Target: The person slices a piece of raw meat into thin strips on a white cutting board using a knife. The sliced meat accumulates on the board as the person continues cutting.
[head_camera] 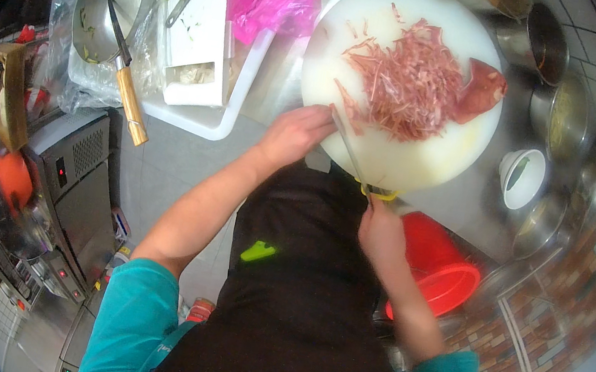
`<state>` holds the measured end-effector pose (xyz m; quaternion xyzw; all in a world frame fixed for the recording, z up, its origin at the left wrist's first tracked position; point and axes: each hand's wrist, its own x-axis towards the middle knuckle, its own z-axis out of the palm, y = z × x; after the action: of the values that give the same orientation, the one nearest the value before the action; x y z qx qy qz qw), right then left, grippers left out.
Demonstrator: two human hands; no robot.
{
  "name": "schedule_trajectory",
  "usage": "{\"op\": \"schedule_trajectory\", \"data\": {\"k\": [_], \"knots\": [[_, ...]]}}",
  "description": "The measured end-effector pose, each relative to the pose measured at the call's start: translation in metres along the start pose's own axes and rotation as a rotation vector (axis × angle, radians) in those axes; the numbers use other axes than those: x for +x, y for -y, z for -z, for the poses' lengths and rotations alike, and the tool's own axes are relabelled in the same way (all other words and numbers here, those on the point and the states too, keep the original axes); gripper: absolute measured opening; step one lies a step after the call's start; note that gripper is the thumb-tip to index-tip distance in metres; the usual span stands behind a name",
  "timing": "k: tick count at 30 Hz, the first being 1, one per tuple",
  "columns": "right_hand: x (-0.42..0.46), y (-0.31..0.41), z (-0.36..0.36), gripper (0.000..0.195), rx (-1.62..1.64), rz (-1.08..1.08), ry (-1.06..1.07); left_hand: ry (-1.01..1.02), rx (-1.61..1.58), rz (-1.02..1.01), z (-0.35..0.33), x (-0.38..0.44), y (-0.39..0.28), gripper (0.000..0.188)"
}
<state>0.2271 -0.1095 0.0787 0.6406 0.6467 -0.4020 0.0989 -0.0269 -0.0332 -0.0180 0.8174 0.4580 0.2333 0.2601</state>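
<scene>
A round white cutting board [415,168] lies before me with a heap of thinly sliced reddish meat [412,82] on it. An uncut piece of the meat [480,91] sits at the board's right edge. My right hand [383,229] grips a knife [350,146] near the board's front edge, its blade slanting up and left. At the left edge of the board, the bent fingers of my left hand [300,132] rest beside the blade's far end. Meat strips [350,108] lie just right of the blade there. Whatever is under my left fingertips is hidden.
Left stands a white tray [220,132] with a slicer board [194,51] and a pink plastic bag [278,0]. A wood-handled knife [130,99] lies across a metal pot [83,30]. At right are a white bowl [524,181], several metal bowls and, lower, a red bucket [435,268].
</scene>
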Motion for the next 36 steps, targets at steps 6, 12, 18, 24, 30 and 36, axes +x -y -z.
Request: {"op": "schedule_trajectory", "data": {"k": [6, 12, 18, 24, 30, 36], "knots": [[0.087, 0.045, 0.004, 0.025, 0.058, 0.186, -0.153, -0.031, -0.078, -0.021, 0.002, 0.007, 0.001, 0.029], [0.028, 0.024, 0.014, 0.028, 0.060, 0.131, -0.109, -0.063, -0.022, -0.028, -0.002, -0.001, 0.000, 0.031], [0.001, 0.001, 0.001, 0.029, -0.036, 0.060, -0.036, -0.049, -0.019, -0.029, -0.005, -0.003, 0.003, 0.032], [0.093, 0.059, 0.010, 0.026, 0.028, 0.131, -0.094, -0.044, -0.082, -0.011, -0.001, 0.002, 0.002, 0.031], [0.042, 0.024, 0.011, 0.026, 0.097, 0.159, -0.152, -0.075, -0.047, -0.006, -0.005, -0.002, 0.001, 0.032], [0.006, 0.004, 0.004, 0.025, 0.041, 0.087, -0.071, -0.101, -0.029, -0.032, -0.003, -0.001, 0.000, 0.032]]}}
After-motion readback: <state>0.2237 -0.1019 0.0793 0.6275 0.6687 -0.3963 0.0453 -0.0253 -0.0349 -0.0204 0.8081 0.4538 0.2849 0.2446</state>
